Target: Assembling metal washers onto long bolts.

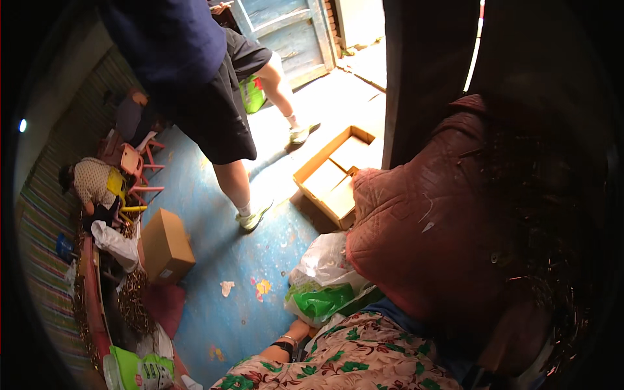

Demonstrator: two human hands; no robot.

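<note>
My left hand [299,329], with a dark watch and a bangle at the wrist, reaches beside my floral clothing to the lower edge of a clear plastic bag [323,263]. Green plastic [324,299] shows in the lower part of that bag. The bag covers the fingers, so their grip cannot be made out. I cannot find my right hand; the lower right is very dark. Just right of the bag, a reddish-brown quilted jacket or cover [416,214] fills much of the view.
A person in dark shorts [208,110] stands on the blue floor [214,260]. An open cardboard tray [318,195] lies by the bright doorway. Left are a closed carton [168,246], pink chairs [132,160], people seated low, tinsel [133,299] and a bright green package [140,369].
</note>
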